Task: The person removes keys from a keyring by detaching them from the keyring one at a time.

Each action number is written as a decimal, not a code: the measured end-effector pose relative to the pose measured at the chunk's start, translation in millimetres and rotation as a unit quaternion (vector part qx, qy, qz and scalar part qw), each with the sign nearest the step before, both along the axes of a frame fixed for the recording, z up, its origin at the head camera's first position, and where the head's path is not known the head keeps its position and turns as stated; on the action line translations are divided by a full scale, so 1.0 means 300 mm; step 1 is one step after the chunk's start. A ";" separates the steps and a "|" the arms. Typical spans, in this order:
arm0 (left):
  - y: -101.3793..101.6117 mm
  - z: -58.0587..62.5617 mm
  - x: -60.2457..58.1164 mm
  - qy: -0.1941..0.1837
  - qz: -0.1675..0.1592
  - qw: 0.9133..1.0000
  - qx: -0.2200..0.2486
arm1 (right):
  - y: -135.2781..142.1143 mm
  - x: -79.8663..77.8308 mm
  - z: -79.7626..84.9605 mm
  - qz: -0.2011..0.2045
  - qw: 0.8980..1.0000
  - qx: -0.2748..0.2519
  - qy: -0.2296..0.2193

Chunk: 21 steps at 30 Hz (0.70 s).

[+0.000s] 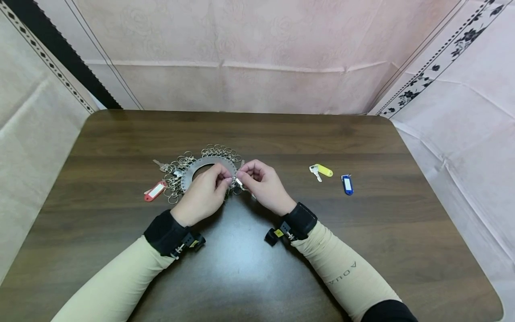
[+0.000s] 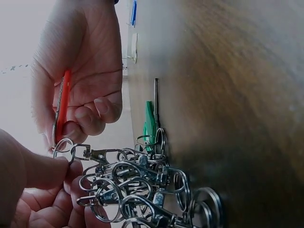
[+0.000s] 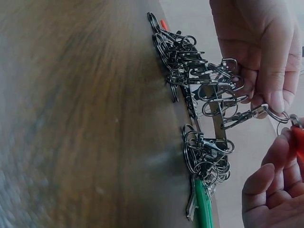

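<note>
Red plastic key tag (image 2: 63,107) with a metal key along it: in the right hand (image 1: 265,185), pinched near one end, up off the table, left of centre. Left hand (image 1: 207,190) pinches a small silver wire ring (image 2: 56,148) at thumb and fingertip. Key relation: tag sits right of that ring, long axis running from the fingertips back along the right palm; tag end and ring just about meet. Cannot tell if they are linked.

Ring's clasp leads to a flat grey metal hoop (image 1: 186,181), which lies beyond and left of the fingertips, toward the far edge; left hand is nearer, partly over it. Silver clasps and loops (image 1: 219,152) crowd its rim, right beneath the work, in the way. Green plastic tag (image 2: 149,126) with key is among them too. Second red tag, white label (image 1: 155,191): hoop's left side. Toward the table's right edge, well apart: yellow plastic tag (image 1: 325,170) with silver key (image 1: 316,172), then blue plastic tag (image 1: 348,184).
</note>
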<state>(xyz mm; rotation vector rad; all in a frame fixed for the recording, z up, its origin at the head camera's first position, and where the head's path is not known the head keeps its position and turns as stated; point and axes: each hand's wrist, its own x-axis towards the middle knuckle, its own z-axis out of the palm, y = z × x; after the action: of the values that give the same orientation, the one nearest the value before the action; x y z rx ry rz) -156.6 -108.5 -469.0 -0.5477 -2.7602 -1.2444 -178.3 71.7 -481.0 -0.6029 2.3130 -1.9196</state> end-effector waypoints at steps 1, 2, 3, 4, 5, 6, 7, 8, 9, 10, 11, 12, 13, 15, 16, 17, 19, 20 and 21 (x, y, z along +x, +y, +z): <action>0.001 0.002 0.001 -0.001 0.000 1.000 0.001 | 0.001 -0.006 -0.012 -0.002 1.000 -0.002 0.002; 0.002 0.003 0.002 -0.001 -0.002 1.000 0.003 | 0.001 -0.011 -0.022 -0.004 1.000 -0.004 0.002; 0.003 0.005 0.001 0.000 -0.003 1.000 0.005 | 0.002 -0.016 -0.031 -0.006 1.000 -0.006 0.004; 0.003 0.005 -0.001 0.001 -0.007 1.000 0.006 | 0.002 -0.017 -0.031 -0.006 1.000 -0.008 0.005; 0.003 0.005 -0.003 0.003 -0.010 1.000 0.006 | 0.003 -0.018 -0.031 -0.007 1.000 -0.011 0.005; 0.003 0.005 -0.004 0.005 -0.012 1.000 0.006 | 0.003 -0.018 -0.031 -0.006 1.000 -0.012 0.004; 0.003 0.004 -0.006 0.007 -0.015 1.000 0.005 | 0.003 -0.018 -0.030 -0.007 1.000 -0.014 0.003; 0.002 0.001 -0.007 0.008 -0.018 1.000 0.003 | 0.002 -0.017 -0.028 -0.007 1.000 -0.014 0.000; 0.002 -0.001 -0.008 0.010 -0.021 1.000 0.001 | 0.002 -0.017 -0.027 -0.007 1.000 -0.015 -0.003; 0.002 -0.004 -0.008 0.010 -0.024 1.000 -0.002 | 0.002 -0.016 -0.026 -0.005 1.000 -0.016 -0.007; 0.003 -0.006 -0.008 0.009 -0.025 1.000 -0.005 | 0.002 -0.014 -0.024 -0.005 1.000 -0.016 -0.010; 0.003 -0.009 -0.008 0.009 -0.027 1.000 -0.008 | 0.002 -0.012 -0.020 -0.004 1.000 -0.016 -0.013; 0.003 -0.013 -0.009 0.010 -0.029 0.999 -0.010 | 0.001 -0.009 -0.016 -0.003 1.000 -0.017 -0.014; 0.003 -0.016 -0.010 0.013 -0.032 0.999 -0.015 | -0.002 0.004 0.006 -0.002 1.000 -0.017 -0.014; 0.004 -0.017 -0.010 0.015 -0.033 0.999 -0.017 | -0.003 0.010 0.019 -0.002 1.000 -0.015 -0.014; 0.004 -0.017 -0.011 0.016 -0.034 0.999 -0.019 | -0.005 0.017 0.030 -0.001 1.000 -0.017 -0.014; 0.003 -0.017 -0.011 0.018 -0.034 0.999 -0.022 | -0.007 0.028 0.053 0.000 1.000 -0.016 -0.013; 0.003 -0.016 -0.011 0.018 -0.032 0.999 -0.024 | -0.008 0.032 0.063 0.000 1.000 -0.015 -0.013; 0.002 -0.016 -0.011 0.017 -0.030 0.999 -0.024 | -0.008 0.033 0.065 0.001 1.000 -0.015 -0.014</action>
<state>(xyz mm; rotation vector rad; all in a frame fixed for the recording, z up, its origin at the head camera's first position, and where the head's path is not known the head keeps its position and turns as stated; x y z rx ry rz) -160.0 -107.9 -473.7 -0.6533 -2.7728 -1.1707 -168.5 69.3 -461.4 -0.5772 2.2715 -1.9525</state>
